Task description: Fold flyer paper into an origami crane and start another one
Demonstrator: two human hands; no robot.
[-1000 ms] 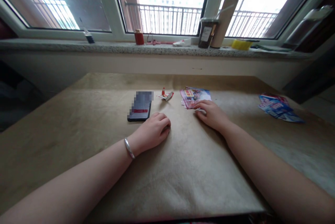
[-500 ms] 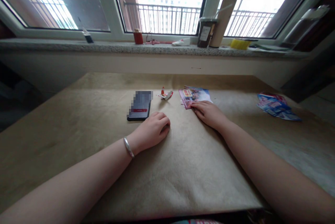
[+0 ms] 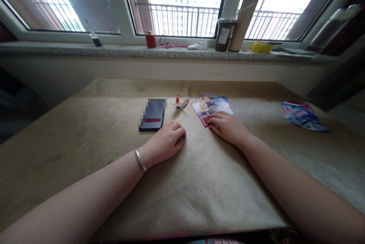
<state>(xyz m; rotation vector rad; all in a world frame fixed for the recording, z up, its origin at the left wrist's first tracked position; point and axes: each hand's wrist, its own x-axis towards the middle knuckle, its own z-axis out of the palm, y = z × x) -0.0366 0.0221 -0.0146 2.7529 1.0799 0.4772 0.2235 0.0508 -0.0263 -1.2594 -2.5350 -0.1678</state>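
My left hand (image 3: pixel 167 142) rests on the brown paper-covered table (image 3: pixel 85 141) with its fingers curled under, just below a dark phone (image 3: pixel 153 116). It holds nothing that I can see. My right hand (image 3: pixel 228 126) lies on the near edge of a small stack of colourful printed sheets (image 3: pixel 209 104), fingers together and pressing down on the top sheet. A small folded red-and-white paper piece (image 3: pixel 180 103) sits between the phone and the stack.
A second pile of blue and red printed sheets (image 3: pixel 302 116) lies at the far right of the table. The stone windowsill (image 3: pixel 114 51) behind holds a red jar (image 3: pixel 150 40), a dark jar (image 3: pixel 224 35), a tall beige tube (image 3: pixel 242 18) and a yellow object (image 3: pixel 261 48).
My right hand has slid the top printed sheet toward me and slightly left, so it now sticks out from the stack. My left hand has stayed put.
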